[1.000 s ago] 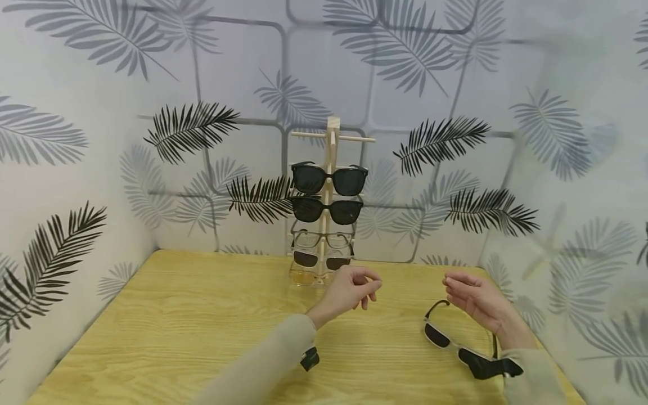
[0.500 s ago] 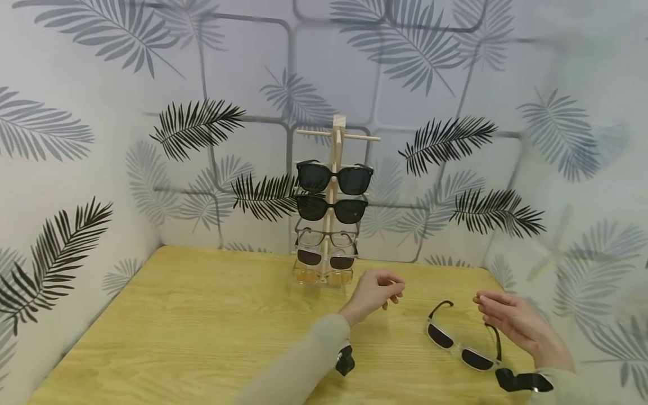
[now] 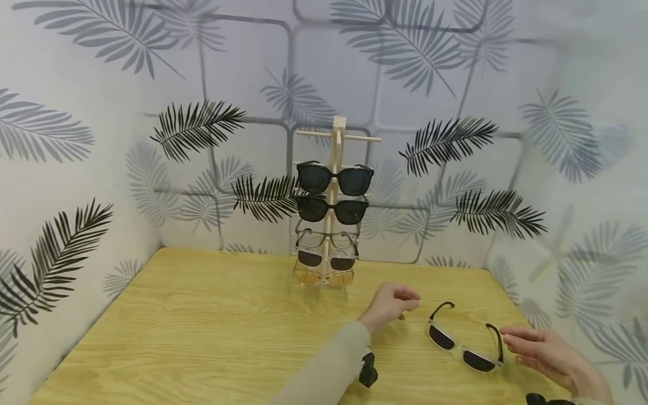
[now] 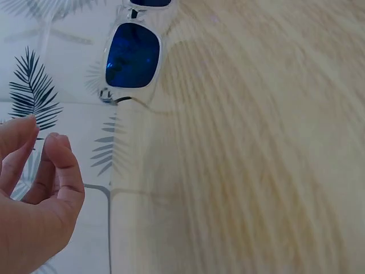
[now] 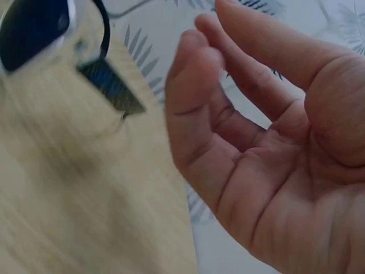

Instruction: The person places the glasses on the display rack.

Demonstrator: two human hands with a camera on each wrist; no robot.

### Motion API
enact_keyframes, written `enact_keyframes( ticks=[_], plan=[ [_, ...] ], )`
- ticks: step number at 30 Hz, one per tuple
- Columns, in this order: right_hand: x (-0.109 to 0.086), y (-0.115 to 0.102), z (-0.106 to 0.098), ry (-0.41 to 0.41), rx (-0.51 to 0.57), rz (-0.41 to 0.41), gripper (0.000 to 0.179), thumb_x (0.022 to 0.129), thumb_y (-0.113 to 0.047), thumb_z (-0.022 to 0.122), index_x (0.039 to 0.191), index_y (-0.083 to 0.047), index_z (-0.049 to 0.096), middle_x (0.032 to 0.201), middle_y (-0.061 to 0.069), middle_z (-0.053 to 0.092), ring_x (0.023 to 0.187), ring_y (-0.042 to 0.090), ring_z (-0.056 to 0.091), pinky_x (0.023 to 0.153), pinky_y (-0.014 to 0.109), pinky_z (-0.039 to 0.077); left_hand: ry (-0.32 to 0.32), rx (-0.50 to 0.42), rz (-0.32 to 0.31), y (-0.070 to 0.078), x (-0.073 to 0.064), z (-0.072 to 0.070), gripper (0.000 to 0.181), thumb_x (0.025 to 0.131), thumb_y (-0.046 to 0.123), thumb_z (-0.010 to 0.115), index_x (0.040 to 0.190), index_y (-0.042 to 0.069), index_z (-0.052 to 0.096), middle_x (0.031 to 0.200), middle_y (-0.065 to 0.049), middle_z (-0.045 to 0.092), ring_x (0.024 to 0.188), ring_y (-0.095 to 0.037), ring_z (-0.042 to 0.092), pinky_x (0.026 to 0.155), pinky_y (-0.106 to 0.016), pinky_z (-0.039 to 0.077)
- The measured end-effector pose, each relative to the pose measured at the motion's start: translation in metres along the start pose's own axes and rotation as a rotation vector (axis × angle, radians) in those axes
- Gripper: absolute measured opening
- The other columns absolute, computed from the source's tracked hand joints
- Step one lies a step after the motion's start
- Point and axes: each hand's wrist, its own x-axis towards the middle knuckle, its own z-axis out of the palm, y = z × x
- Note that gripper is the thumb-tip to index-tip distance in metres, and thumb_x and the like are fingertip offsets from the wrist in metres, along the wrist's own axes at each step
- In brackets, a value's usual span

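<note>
A pair of clear-framed sunglasses [image 3: 478, 361] with dark lenses and black temples lies on the wooden table, temples pointing toward the back. My left hand [image 3: 388, 306] hovers to the left of it, fingers loosely bent and holding nothing. On the other side, my right hand [image 3: 554, 357] is close to the right temple; whether it touches is unclear. The left wrist view shows a bluish lens [image 4: 133, 55] beyond the left hand [image 4: 43, 194]. In the right wrist view the right hand [image 5: 256, 142] has bare, relaxed fingers beside the sunglasses [image 5: 34, 34].
A wooden eyewear rack [image 3: 338, 143] stands at the back of the table [image 3: 202, 326]. It bears black sunglasses [image 3: 331, 210], clear-lens glasses [image 3: 326, 232] and yellow-tinted glasses [image 3: 307, 277], among several pairs. Its top bar holds nothing. A leaf-patterned wall [image 3: 430, 84] rises behind.
Both hands have moved right and toward me, the right one from above the sunglasses to beside their right temple. The sunglasses stay on the table. The view has shifted slightly.
</note>
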Motion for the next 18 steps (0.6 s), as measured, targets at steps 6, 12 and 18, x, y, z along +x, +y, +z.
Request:
enact_keyframes(
  ticks=[6, 12, 18],
  plan=[
    [-0.001, 0.011, -0.005, -0.042, -0.029, 0.033, 0.045, 0.103, -0.017, 0.052, 0.144, 0.0, 0.046, 0.126, -0.013, 0.058, 0.111, 0.005, 0.063, 0.099, 0.037, 0.051, -0.029, 0.022, -0.044, -0.009, -0.004, 0.015, 0.017, 0.092, 0.006, 0.067, 0.108, 0.006, 0.075, 0.098, -0.002, 0.072, 0.079, -0.007, 0.062, 0.06, -0.03, 0.055],
    [0.0, 0.013, -0.007, -0.063, -0.046, 0.061, 0.049, 0.102, -0.016, 0.053, 0.146, 0.002, 0.042, 0.131, -0.007, 0.056, 0.112, 0.01, 0.064, 0.099, 0.039, 0.051, -0.018, -0.012, -0.089, -0.012, -0.004, 0.025, 0.022, 0.092, 0.001, 0.065, 0.112, 0.004, 0.073, 0.109, -0.008, 0.07, 0.086, -0.011, 0.062, 0.066, -0.034, 0.057],
    [-0.003, 0.015, -0.006, -0.058, -0.012, 0.107, 0.054, 0.101, -0.016, 0.056, 0.147, 0.006, 0.038, 0.134, 0.006, 0.06, 0.114, 0.016, 0.065, 0.101, 0.043, 0.05, -0.051, -0.044, -0.113, -0.014, -0.005, 0.031, 0.025, 0.093, -0.002, 0.062, 0.116, 0.0, 0.07, 0.112, -0.01, 0.07, 0.09, -0.016, 0.065, 0.073, -0.037, 0.059]
  ],
)
